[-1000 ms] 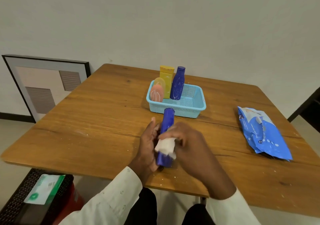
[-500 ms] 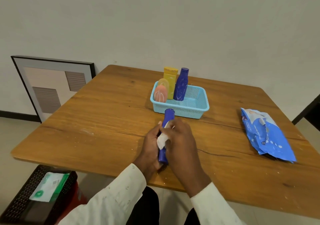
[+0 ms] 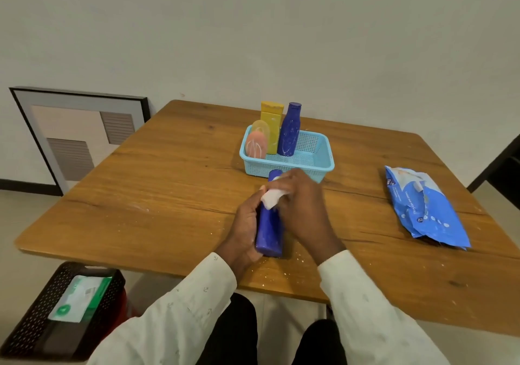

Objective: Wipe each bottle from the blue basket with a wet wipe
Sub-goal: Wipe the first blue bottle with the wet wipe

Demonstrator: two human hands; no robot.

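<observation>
Left hand [image 3: 246, 224] grasps the bottle [image 3: 270, 228], right hand [image 3: 302, 201] pinches the wipe [image 3: 272, 198]; basket [image 3: 309, 165] just behind, wipes pack [image 3: 425, 210] right on the bench [image 3: 168, 190].

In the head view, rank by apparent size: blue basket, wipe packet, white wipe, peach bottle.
Wipe packet and blue basket look alike; the packet lies nearer, so unsure. Then peach bottle, then white wipe.

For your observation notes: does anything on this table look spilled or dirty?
Yes. White specks lie scattered on the table near its front edge, around the blue bottle. The upright blue bottle in the basket shows white smears.
</observation>
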